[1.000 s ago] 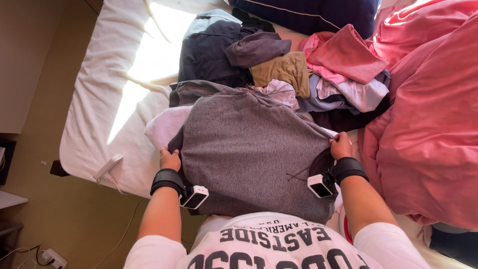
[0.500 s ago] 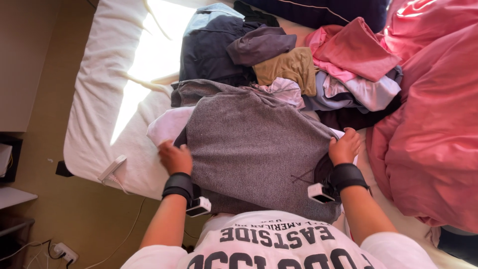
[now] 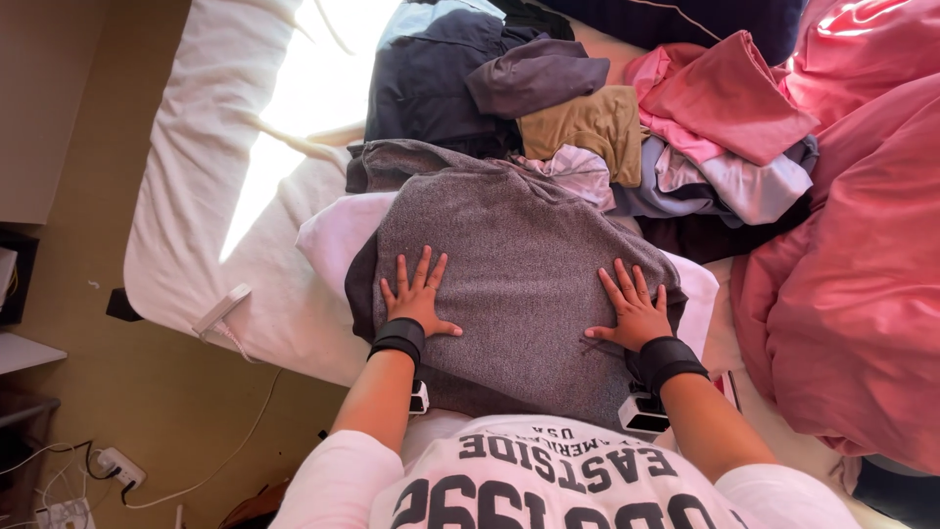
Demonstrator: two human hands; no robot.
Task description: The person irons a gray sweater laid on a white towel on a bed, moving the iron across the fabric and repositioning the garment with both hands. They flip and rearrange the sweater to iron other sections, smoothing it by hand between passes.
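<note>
White bedding covers the bed [image 3: 211, 196], sunlit in the upper left of the frame, with a pink duvet [image 3: 852, 264] bunched along the right. At centre lies a grey sweater [image 3: 519, 264], spread flat near the bed's lower edge. Both hands lie open and flat on it, fingers spread: the left hand [image 3: 418, 299] lower left, the right hand [image 3: 632, 312] lower right. Heaped clothes [image 3: 587, 108] crowd the top of the frame just above the sweater.
</note>
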